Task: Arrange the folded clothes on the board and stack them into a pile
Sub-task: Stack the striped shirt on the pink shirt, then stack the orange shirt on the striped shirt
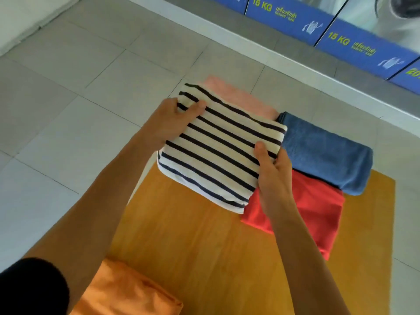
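A folded white cloth with dark stripes (218,144) is held over the far part of the wooden board (193,242). My left hand (172,119) grips its far left corner, thumb on top. My right hand (272,173) grips its near right edge. Under it at the far end lies a folded pink cloth (245,96), partly hidden. A folded blue towel (327,153) lies to the right. A folded red cloth (313,217) lies in front of the blue one. A folded orange cloth (127,294) sits at the board's near left corner.
The board lies on a grey tiled floor (68,110). A raised white curb (261,48) runs along the back, with washing machines and blue "15 KG" panels (354,44) above it. Bare board surface shows in the middle and near right.
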`<action>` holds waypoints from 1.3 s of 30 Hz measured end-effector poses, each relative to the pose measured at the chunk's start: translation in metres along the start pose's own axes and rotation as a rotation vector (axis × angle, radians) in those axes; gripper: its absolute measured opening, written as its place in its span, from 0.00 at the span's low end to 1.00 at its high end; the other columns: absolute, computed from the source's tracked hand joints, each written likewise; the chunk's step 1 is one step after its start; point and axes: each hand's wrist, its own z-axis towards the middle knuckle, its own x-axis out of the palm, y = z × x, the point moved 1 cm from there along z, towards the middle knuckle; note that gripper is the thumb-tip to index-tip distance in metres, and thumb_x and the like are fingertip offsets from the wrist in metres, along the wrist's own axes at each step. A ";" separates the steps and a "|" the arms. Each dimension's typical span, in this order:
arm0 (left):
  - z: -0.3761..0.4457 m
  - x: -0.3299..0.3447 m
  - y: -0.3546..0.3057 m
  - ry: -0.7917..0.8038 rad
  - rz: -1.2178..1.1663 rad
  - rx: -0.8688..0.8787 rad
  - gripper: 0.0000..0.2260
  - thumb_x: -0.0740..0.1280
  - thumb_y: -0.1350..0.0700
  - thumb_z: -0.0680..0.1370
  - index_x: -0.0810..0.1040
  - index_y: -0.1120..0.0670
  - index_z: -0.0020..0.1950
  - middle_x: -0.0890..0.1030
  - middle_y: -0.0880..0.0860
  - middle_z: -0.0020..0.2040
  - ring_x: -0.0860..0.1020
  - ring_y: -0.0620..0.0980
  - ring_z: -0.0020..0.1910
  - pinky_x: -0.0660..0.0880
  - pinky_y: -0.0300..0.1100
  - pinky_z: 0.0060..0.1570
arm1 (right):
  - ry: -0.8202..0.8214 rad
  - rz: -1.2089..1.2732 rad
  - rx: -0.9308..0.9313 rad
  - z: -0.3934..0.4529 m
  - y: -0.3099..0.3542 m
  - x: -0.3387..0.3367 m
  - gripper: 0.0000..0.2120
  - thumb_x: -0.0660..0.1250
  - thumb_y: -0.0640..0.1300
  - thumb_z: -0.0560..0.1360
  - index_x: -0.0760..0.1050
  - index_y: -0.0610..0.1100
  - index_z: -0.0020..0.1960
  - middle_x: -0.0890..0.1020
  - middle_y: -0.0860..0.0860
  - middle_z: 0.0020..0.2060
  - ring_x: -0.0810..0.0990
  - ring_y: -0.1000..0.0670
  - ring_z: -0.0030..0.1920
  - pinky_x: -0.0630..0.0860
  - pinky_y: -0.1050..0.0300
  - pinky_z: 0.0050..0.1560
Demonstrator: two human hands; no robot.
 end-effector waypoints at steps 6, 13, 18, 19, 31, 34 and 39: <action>0.088 0.006 -0.076 -0.068 0.092 0.148 0.23 0.66 0.36 0.74 0.77 0.54 0.57 0.81 0.48 0.45 0.79 0.45 0.42 0.72 0.37 0.35 | -0.104 0.104 0.140 0.105 0.038 0.014 0.08 0.70 0.53 0.77 0.77 0.52 0.53 0.85 0.49 0.51 0.86 0.46 0.52 0.83 0.44 0.54; 0.148 0.058 -0.020 -0.018 0.420 -0.034 0.31 0.61 0.39 0.78 0.63 0.59 0.73 0.75 0.58 0.65 0.76 0.58 0.59 0.72 0.48 0.54 | -0.205 -0.237 0.210 0.157 -0.009 0.006 0.15 0.68 0.51 0.76 0.79 0.43 0.58 0.84 0.46 0.50 0.83 0.46 0.48 0.74 0.61 0.35; 0.160 0.062 -0.009 -0.069 0.309 0.003 0.24 0.58 0.46 0.81 0.61 0.57 0.74 0.74 0.59 0.66 0.74 0.59 0.63 0.71 0.48 0.55 | -0.233 -0.303 0.143 0.167 -0.011 0.003 0.13 0.66 0.49 0.78 0.75 0.42 0.57 0.81 0.51 0.45 0.81 0.51 0.45 0.69 0.63 0.31; 0.162 0.061 -0.010 -0.069 0.300 0.019 0.24 0.57 0.47 0.82 0.60 0.56 0.75 0.74 0.59 0.67 0.74 0.59 0.63 0.71 0.46 0.53 | -0.252 -0.299 0.124 0.166 -0.011 0.002 0.10 0.66 0.48 0.79 0.72 0.45 0.56 0.78 0.54 0.43 0.78 0.55 0.41 0.68 0.64 0.31; 0.085 0.028 0.002 -0.134 0.293 0.128 0.29 0.63 0.50 0.80 0.53 0.52 0.77 0.69 0.59 0.72 0.70 0.60 0.69 0.70 0.52 0.62 | -0.220 -0.518 0.068 0.070 -0.014 -0.022 0.09 0.66 0.49 0.76 0.79 0.46 0.53 0.85 0.49 0.43 0.85 0.52 0.43 0.85 0.45 0.43; 0.020 0.009 0.042 -0.168 0.225 0.072 0.28 0.63 0.46 0.79 0.57 0.49 0.76 0.68 0.55 0.73 0.69 0.55 0.70 0.69 0.52 0.64 | -0.102 -0.467 0.173 -0.001 -0.057 -0.038 0.03 0.68 0.45 0.78 0.81 0.49 0.48 0.87 0.51 0.40 0.87 0.51 0.39 0.85 0.47 0.42; -0.114 -0.007 0.134 -0.126 0.256 -0.135 0.23 0.63 0.47 0.79 0.64 0.50 0.73 0.72 0.52 0.70 0.73 0.54 0.67 0.71 0.47 0.60 | 0.073 -0.452 0.353 -0.103 -0.120 -0.040 0.04 0.67 0.43 0.79 0.79 0.45 0.46 0.85 0.45 0.39 0.84 0.51 0.35 0.82 0.46 0.41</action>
